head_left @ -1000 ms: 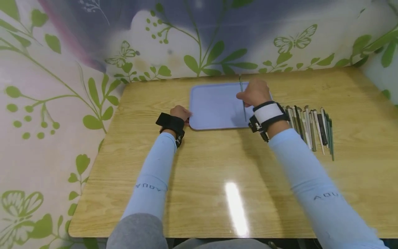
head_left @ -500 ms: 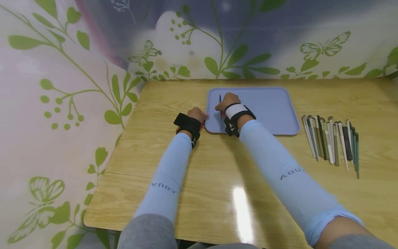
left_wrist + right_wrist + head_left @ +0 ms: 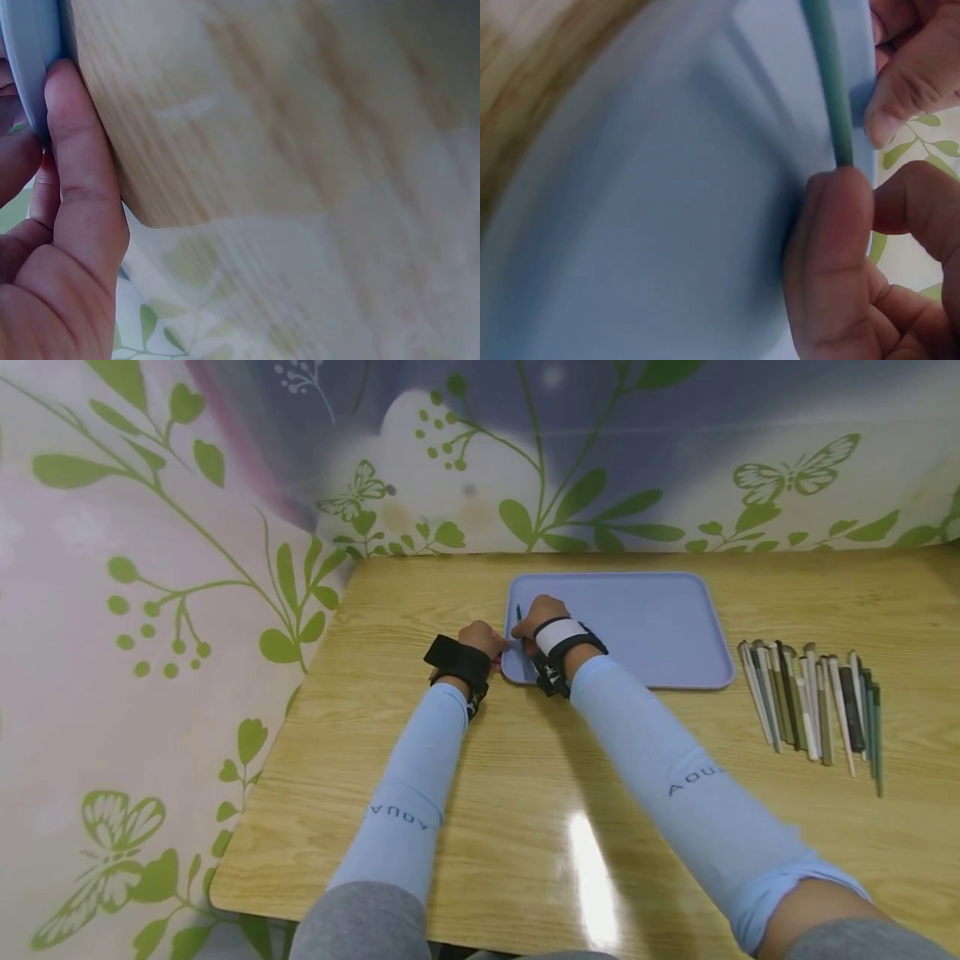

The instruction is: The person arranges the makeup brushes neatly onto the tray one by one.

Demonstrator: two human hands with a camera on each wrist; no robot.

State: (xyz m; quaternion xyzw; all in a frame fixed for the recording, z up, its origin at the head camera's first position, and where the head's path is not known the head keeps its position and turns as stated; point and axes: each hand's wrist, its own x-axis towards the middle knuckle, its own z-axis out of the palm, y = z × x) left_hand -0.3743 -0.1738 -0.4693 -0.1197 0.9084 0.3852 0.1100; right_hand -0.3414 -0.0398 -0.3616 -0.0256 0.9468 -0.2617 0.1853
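Observation:
A pale blue tray [image 3: 645, 627] lies on the wooden table [image 3: 525, 760]. My left hand [image 3: 491, 642] pinches the tray's near left corner; in the left wrist view a finger [image 3: 75, 150] lies along the tray's rim [image 3: 30, 60]. My right hand [image 3: 531, 620] hovers over the tray's left end and pinches a thin green pen [image 3: 518, 612]. The right wrist view shows the green pen [image 3: 826, 82] low over the tray [image 3: 667, 225], close to its left rim, with my right fingers [image 3: 840, 247] on its near end. My left hand's fingertips [image 3: 904, 86] sit just beyond the rim.
Several pens [image 3: 813, 706], white, grey, black and green, lie side by side on the table right of the tray. A leaf-and-butterfly patterned wall [image 3: 150, 568] encloses the table at the left and back. The table's near edge is at the bottom.
My right hand has carried the green pen from the tray's right part across to its left end. My left hand has stayed on the tray's corner.

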